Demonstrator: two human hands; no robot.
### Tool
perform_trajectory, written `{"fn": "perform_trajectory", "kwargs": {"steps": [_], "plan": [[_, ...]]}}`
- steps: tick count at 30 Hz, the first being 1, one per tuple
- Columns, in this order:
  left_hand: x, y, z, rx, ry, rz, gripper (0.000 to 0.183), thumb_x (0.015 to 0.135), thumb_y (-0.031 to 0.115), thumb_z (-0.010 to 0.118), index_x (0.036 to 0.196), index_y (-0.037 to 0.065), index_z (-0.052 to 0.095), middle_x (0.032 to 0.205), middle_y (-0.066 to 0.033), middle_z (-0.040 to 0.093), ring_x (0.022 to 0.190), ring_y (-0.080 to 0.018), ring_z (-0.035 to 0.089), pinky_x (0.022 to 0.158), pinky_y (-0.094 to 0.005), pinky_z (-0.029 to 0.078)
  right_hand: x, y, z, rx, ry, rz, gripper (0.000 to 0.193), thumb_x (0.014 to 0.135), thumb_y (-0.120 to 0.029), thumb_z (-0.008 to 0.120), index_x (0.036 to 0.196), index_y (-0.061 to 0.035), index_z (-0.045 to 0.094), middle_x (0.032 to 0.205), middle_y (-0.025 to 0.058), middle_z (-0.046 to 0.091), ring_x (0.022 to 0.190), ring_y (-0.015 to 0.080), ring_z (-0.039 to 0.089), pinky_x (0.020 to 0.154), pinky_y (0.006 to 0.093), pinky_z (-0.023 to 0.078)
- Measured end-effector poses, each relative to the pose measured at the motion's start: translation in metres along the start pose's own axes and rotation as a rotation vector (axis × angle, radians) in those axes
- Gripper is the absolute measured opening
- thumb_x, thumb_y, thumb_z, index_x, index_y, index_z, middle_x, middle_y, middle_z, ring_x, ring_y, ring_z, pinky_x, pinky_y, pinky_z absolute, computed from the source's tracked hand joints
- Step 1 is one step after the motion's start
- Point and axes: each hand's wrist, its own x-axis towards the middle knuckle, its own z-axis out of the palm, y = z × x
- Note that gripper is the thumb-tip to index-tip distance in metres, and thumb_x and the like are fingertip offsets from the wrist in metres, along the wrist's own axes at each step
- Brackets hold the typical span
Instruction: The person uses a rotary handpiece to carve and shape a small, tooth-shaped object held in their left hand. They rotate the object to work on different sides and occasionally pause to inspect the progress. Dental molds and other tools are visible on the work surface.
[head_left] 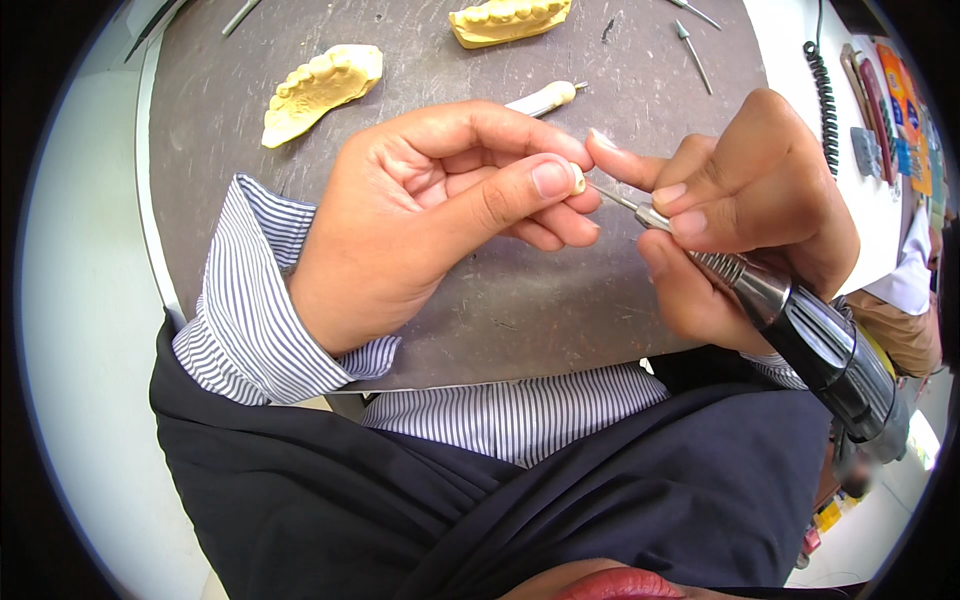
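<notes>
A small cream-coloured dental crown (579,181) is pinched between the thumb and index finger of my left hand (410,205). My right hand (765,190) grips a black and silver rotary handpiece (830,345) like a pen, its body slanting down to the right. The handpiece's thin metal bur (612,195) points at the crown; its tip is at or very near the crown, and I cannot tell whether they touch. My right index fingertip rests close to my left fingertips.
Two yellow dental casts (325,88) (510,24) lie on the scratched brown table (560,310). Beyond my left hand is a white-handled piece (545,99) with a cream tip. Loose burs (692,58) lie far right, near a black coiled cord (820,100). Another person (905,310) is at the right edge.
</notes>
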Motion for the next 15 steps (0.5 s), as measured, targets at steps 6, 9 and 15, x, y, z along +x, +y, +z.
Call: {"fn": "perform_trajectory", "kwargs": {"steps": [6,9,15], "plan": [[0.001,0.001,-0.001,0.011,0.011,0.010,0.017,0.086,0.010,0.050,0.098,-0.001,0.055,0.081,-0.0103,0.062,0.071,-0.0127,0.061,0.069,-0.0236,0.050,0.015,-0.013,-0.004,-0.031,-0.059,0.142,0.029,0.062,0.016,0.056,0.083,-0.0023,0.048,0.080,0.0103,0.043,0.067,0.0131,0.053,0.085,0.0446,0.047],[-0.001,-0.001,-0.001,0.028,0.011,0.024,0.017,0.086,0.010,0.050,0.098,-0.001,0.056,0.081,-0.0104,0.062,0.070,-0.0125,0.061,0.068,-0.0235,0.050,0.012,-0.012,-0.002,-0.051,-0.059,0.137,0.029,0.062,0.016,0.057,0.083,-0.0021,0.048,0.080,0.0103,0.043,0.068,0.0132,0.053,0.085,0.0438,0.047],[0.000,0.000,-0.001,0.042,0.019,0.015,0.017,0.086,0.010,0.051,0.097,-0.001,0.056,0.081,-0.0106,0.062,0.070,-0.0121,0.060,0.067,-0.0231,0.050,0.012,-0.005,-0.006,-0.122,-0.102,0.015,0.029,0.062,0.015,0.058,0.084,-0.0016,0.048,0.078,0.0101,0.044,0.068,0.0135,0.053,0.084,0.0418,0.048]]}}
